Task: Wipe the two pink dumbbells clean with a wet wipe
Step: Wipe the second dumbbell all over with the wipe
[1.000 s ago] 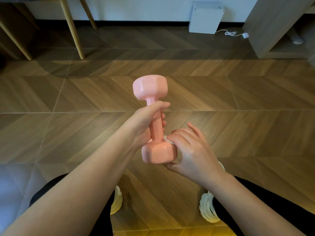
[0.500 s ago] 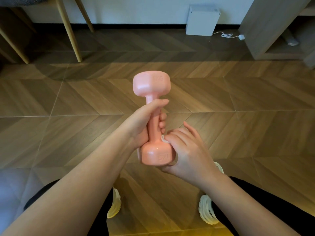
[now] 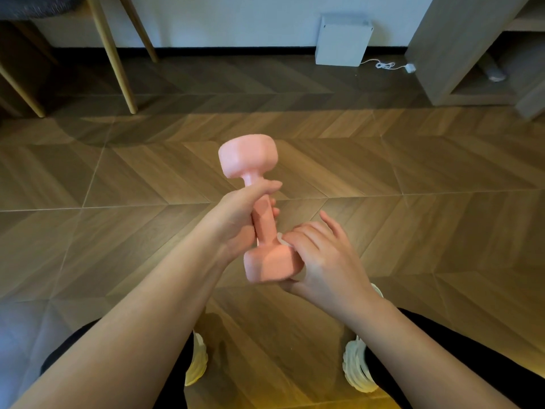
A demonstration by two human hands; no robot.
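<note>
Nearly upright, the pink dumbbell hung above the wooden floor, its handle gripped by the left hand. The right hand curled round its lower head, pressing a barely visible wet wipe against it.

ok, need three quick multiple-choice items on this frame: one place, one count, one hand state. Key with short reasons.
1. Where is the white box?
A. on the floor against the far wall
B. on the person's lap
C. on the shelf unit

2. How many pink dumbbells show?
A. two
B. one
C. three

3. What does the left hand do?
A. lies flat on the floor
B. hangs free
C. grips the pink dumbbell's handle

Key: 1 A, it stands at the foot of the wall. 2 B, only the one between the hands is in view. 3 C, its fingers wrap the handle while the right hand holds the wet wipe to the lower head.
</note>
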